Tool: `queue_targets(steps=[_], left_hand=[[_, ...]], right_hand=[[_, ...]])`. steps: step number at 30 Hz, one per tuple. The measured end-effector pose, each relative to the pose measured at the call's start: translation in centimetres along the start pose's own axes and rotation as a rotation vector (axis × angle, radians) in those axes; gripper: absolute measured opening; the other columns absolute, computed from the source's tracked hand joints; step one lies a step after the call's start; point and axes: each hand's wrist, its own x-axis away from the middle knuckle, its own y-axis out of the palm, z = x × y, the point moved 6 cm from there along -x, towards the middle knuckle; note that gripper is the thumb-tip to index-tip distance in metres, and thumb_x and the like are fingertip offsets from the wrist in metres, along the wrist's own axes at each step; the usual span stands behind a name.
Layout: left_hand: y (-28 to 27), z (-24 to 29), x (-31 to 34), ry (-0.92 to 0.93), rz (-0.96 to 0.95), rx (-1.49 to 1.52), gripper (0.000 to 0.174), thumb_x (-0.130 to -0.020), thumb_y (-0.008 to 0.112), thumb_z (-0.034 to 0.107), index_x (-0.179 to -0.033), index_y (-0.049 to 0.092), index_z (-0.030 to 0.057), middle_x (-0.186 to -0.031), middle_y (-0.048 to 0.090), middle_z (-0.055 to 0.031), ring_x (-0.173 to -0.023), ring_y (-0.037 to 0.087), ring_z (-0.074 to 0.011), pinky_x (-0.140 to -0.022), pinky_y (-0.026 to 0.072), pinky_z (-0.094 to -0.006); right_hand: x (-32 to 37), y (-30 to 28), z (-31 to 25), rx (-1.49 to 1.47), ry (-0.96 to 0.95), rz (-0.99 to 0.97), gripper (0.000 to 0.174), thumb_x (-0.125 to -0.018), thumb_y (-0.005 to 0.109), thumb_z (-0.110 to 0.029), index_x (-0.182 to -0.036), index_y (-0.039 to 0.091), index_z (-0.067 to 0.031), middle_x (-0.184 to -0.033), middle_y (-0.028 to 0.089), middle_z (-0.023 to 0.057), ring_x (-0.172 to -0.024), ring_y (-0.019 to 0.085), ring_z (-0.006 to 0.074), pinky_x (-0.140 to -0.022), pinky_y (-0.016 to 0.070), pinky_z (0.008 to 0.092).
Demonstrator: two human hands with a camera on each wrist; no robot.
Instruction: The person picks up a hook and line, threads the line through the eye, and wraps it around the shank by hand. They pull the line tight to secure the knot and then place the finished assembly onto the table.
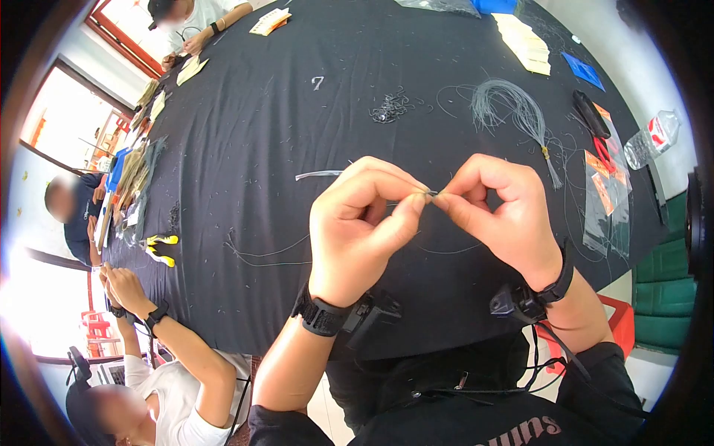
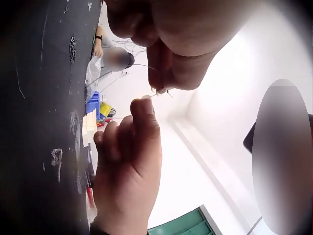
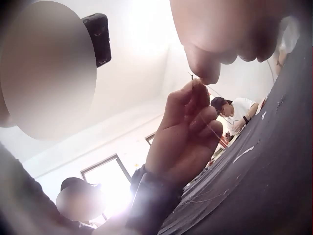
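Black shirt (image 1: 446,416) below the fingers, nearest of all. Black tablecloth (image 1: 249,134), creased, spread beneath, beyond and to both sides of the fingers. Well left of the fingers, three other people: one in white (image 1: 204,375), low; one in dark clothes (image 1: 80,215), further off; one in a cap (image 1: 204,16), far beyond. Over the cloth, left hand (image 1: 364,227) and right hand (image 1: 506,212), fingertips almost meeting; on both, thumb and forefinger pinched together. Below the fingers, on each wrist, black strap (image 1: 326,320) and small camera (image 1: 513,305).

Right of the fingers, clear plastic bag (image 1: 600,234) with orange labels; past that, water bottle (image 1: 654,141). Ahead and right of the fingers, looped bundle of line (image 1: 532,111); farther beyond, pale papers (image 1: 524,44), fanned out. Well left of the fingers, pliers (image 1: 162,240), yellow handles spread. Beyond the fingers, slightly left, heap of dark hooks (image 1: 388,109). Just beside the left fingers, clear strip (image 1: 316,175), partly hidden. Left of the fingers, thin line (image 1: 275,265), loose on the cloth.

Between the fingertips, small dark piece (image 1: 432,193), clamped by left thumb and forefinger; exact shape too small to tell. Right thumb and forefinger clamped just beside, apparently on thin line.
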Motion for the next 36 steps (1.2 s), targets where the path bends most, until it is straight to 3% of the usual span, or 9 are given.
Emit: queue_targets(steps=[5, 8, 12, 15, 16, 20, 26, 29, 36], left_hand=[[0.0, -1.3, -0.1, 0.005, 0.084, 0.263, 0.002, -0.09, 0.069, 0.0, -0.089, 0.07, 0.0005, -0.099, 0.068, -0.0054, -0.08, 0.059, -0.0072, -0.07, 0.0464, -0.0214], [-0.1, -2.2, 0.2, -0.123, 0.11, 0.486, 0.005, -0.096, 0.065, 0.002, -0.092, 0.068, 0.0011, -0.102, 0.068, -0.0063, -0.103, 0.066, -0.0161, -0.09, 0.0513, -0.0289], [-0.1, -2.9, 0.1, -0.198, 0.101, 0.9, 0.009, -0.1, 0.063, 0.014, -0.099, 0.066, 0.0061, -0.105, 0.068, -0.0037, -0.128, 0.06, -0.0276, -0.108, 0.0487, -0.0537], [-0.2, -2.8, 0.4, -0.2, 0.131, 0.959, 0.009, -0.1, 0.063, 0.015, -0.1, 0.066, 0.0061, -0.107, 0.068, -0.0031, -0.125, 0.062, -0.026, -0.104, 0.0524, -0.0479], [-0.2, -2.8, 0.5, -0.231, 0.174, 0.96, 0.009, -0.099, 0.063, 0.014, -0.1, 0.066, 0.0058, -0.107, 0.068, -0.0039, -0.118, 0.064, -0.0222, -0.098, 0.0566, -0.0364], [0.2, -2.9, 0.5, -0.312, 0.184, 1.027, 0.006, -0.099, 0.063, 0.008, -0.095, 0.066, 0.0051, -0.103, 0.066, -0.004, -0.099, 0.066, -0.0151, -0.084, 0.0571, -0.0212], [0.0, -1.4, 0.2, -0.17, 0.111, 0.622, 0.014, -0.098, 0.061, 0.004, -0.085, 0.064, 0.0026, -0.097, 0.065, -0.0076, -0.091, 0.066, -0.0148, -0.074, 0.0516, -0.0213], [1.0, -0.7, 0.4, -0.155, 0.061, 0.482, 0.01, -0.095, 0.064, 0.001, -0.085, 0.065, -0.0003, -0.094, 0.065, -0.0089, -0.084, 0.067, -0.0149, -0.074, 0.0535, -0.0237], [2.1, -0.3, 0.7, -0.093, -0.019, 0.364, 0.004, -0.091, 0.065, -0.004, -0.087, 0.067, -0.0041, -0.097, 0.065, -0.0108, -0.081, 0.068, -0.0148, -0.074, 0.0571, -0.027]], right_hand=[[0.3, 0.8, -0.6, -0.024, -0.057, -0.045, 0.009, -0.086, 0.077, -0.002, -0.085, 0.068, -0.0021, -0.059, 0.052, -0.0027, -0.056, 0.044, 0.0029, -0.052, 0.0341, 0.0225], [0.5, 1.3, -0.7, -0.065, -0.048, -0.037, 0.009, -0.086, 0.076, -0.001, -0.085, 0.067, -0.0019, -0.061, 0.054, -0.0007, -0.056, 0.046, 0.004, -0.053, 0.036, 0.0232], [1.0, 2.5, -1.2, -0.06, -0.033, -0.166, 0.01, -0.086, 0.076, -0.002, -0.085, 0.066, -0.0028, -0.064, 0.056, 0.0036, -0.054, 0.048, 0.0081, -0.053, 0.038, 0.0257], [1.5, 3.4, -1.2, -0.034, -0.007, -0.275, 0.011, -0.086, 0.076, -0.006, -0.085, 0.066, -0.0033, -0.064, 0.056, 0.005, -0.053, 0.048, 0.0112, -0.053, 0.038, 0.0272], [1.6, 3.7, -1.2, -0.059, 0.006, -0.279, 0.011, -0.086, 0.076, -0.008, -0.086, 0.066, -0.004, -0.064, 0.055, 0.0053, -0.053, 0.048, 0.0131, -0.053, 0.0381, 0.0287], [1.6, 3.8, -0.9, -0.03, 0.036, -0.338, 0.017, -0.085, 0.079, -0.012, -0.091, 0.066, -0.0047, -0.064, 0.056, 0.0055, -0.056, 0.051, 0.0136, -0.055, 0.041, 0.0295], [0.0, 1.1, -0.5, -0.062, -0.008, -0.079, 0.037, -0.079, 0.086, -0.022, -0.104, 0.063, -0.0049, -0.097, 0.065, 0.0057, -0.087, 0.063, 0.019, -0.074, 0.0482, 0.0283], [-0.6, -0.4, -1.3, 0.093, -0.235, 0.052, 0.033, -0.081, 0.084, -0.02, -0.103, 0.064, -0.0059, -0.103, 0.064, 0.0065, -0.092, 0.062, 0.0182, -0.077, 0.0492, 0.03], [-0.4, -0.4, -2.2, 0.072, -0.313, 0.048, 0.018, -0.078, 0.079, 0.0, -0.088, 0.065, -0.0045, -0.106, 0.06, 0.0082, -0.094, 0.062, 0.0208, -0.083, 0.0485, 0.0316]])
